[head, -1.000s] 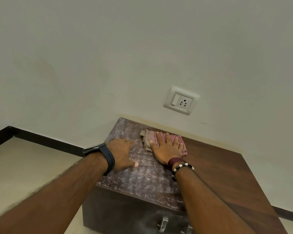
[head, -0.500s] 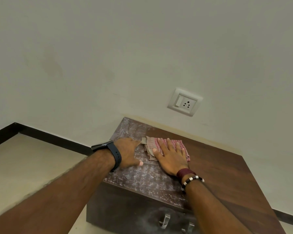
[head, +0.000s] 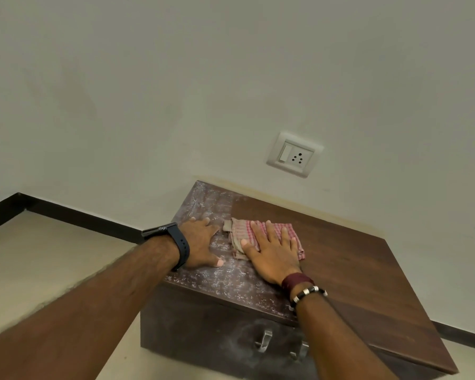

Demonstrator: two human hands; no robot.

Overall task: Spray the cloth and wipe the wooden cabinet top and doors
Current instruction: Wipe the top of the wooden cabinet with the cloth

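Note:
A low dark wooden cabinet (head: pixel 354 264) stands against the wall. Its left part carries whitish dust streaks; its right part looks clean and brown. A folded pink checked cloth (head: pixel 239 235) lies on the top near the border between the two parts. My right hand (head: pixel 272 253) lies flat on the cloth, fingers spread, pressing it down. My left hand (head: pixel 200 242) rests flat on the dusty top just left of the cloth, holding nothing. Two metal door handles (head: pixel 263 340) show on the dusty front. No spray bottle is in view.
A white switch and socket plate (head: pixel 295 154) sits on the pale wall above the cabinet. A black skirting (head: pixel 74 215) runs along the wall's base, and beige floor (head: pixel 39 256) lies left of the cabinet.
My right hand has drawn the cloth a little toward me and to the right across the top. The left hand stays planted beside it.

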